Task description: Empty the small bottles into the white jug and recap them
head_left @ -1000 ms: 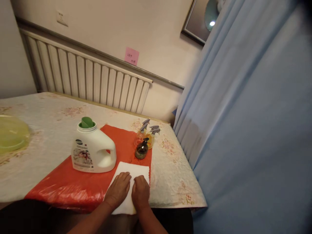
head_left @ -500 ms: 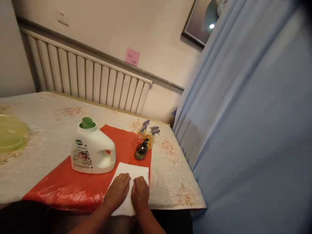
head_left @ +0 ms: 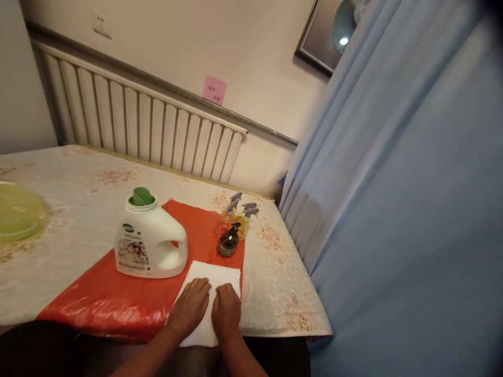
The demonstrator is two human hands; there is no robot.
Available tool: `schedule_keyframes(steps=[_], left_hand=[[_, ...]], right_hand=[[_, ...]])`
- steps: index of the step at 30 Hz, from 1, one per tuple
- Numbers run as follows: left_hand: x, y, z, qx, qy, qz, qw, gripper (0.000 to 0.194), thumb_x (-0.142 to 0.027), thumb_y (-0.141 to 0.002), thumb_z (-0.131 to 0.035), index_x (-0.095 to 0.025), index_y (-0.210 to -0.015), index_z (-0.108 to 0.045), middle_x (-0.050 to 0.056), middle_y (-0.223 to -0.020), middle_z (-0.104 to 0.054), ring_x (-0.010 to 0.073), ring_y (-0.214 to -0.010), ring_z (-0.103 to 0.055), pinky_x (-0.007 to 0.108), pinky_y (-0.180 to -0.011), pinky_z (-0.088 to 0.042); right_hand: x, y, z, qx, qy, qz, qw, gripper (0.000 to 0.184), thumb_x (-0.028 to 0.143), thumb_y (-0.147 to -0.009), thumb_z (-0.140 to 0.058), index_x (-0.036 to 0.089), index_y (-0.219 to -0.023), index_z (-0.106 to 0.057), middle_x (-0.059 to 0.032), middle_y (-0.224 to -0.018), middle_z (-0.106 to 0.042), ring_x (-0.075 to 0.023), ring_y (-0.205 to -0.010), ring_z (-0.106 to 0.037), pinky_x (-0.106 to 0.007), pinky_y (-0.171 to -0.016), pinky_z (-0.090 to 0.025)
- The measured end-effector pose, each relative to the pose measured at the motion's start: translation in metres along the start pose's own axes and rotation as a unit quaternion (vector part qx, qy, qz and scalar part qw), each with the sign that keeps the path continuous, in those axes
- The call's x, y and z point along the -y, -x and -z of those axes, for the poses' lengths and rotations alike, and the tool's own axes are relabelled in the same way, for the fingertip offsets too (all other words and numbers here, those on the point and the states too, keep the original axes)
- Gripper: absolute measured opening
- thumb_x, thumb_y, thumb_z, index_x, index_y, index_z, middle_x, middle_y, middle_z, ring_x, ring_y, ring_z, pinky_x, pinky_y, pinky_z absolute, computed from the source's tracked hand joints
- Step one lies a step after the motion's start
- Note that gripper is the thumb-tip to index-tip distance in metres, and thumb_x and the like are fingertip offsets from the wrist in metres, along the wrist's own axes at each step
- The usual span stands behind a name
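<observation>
Both hands, left hand (head_left: 191, 308) and right hand (head_left: 227, 312), lie flat, palms down, on the white cloth (head_left: 212, 276) at the table's near edge. Detergent jug (head_left: 148, 242) label's unreadable; pink note (head_left: 214, 90) scribble too.

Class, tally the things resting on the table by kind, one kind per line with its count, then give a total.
White cloth under left hand and right hand: 1
Detergent jug: 1
Spray bottles: 2
Dark pump bottle: 1
Red plastic sheet: 1
Green lid: 1
Total: 7
</observation>
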State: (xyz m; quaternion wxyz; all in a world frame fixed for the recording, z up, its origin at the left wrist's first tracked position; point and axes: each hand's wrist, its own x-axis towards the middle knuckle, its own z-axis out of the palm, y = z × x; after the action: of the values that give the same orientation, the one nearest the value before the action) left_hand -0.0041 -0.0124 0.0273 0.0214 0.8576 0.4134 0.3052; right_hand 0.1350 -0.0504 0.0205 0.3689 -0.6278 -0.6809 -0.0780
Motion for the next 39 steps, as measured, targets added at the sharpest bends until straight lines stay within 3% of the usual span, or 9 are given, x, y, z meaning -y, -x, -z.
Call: schedule_keyframes(steps=[29,39], left_hand=[[0.012,-0.001,-0.006,-0.012,0.075,0.017,0.997,0.022,-0.016,-0.091,-0.045,-0.017,-0.104,-0.063,0.011,-0.108,-0.066,0.0258,-0.106,-0.057,0.044,-0.094,-0.049],[0.015,0.000,-0.011,-0.021,0.080,0.016,0.996,0.022,-0.017,-0.089,-0.047,-0.020,-0.102,-0.064,0.010,-0.110,-0.067,0.0257,-0.107,-0.058,0.045,-0.094,-0.049]], right_hand=[[-0.002,-0.004,0.005,0.042,0.033,0.008,0.999,0.020,0.004,-0.081,-0.046,0.020,-0.084,-0.058,-0.0029,-0.082,-0.057,-0.0184,-0.076,-0.053,-0.028,-0.068,-0.041],[-0.014,-0.003,0.016,0.049,0.044,-0.015,0.998,0.021,0.003,-0.077,-0.051,0.020,-0.085,-0.060,-0.0037,-0.081,-0.055,-0.0198,-0.076,-0.051,-0.029,-0.068,-0.041]])
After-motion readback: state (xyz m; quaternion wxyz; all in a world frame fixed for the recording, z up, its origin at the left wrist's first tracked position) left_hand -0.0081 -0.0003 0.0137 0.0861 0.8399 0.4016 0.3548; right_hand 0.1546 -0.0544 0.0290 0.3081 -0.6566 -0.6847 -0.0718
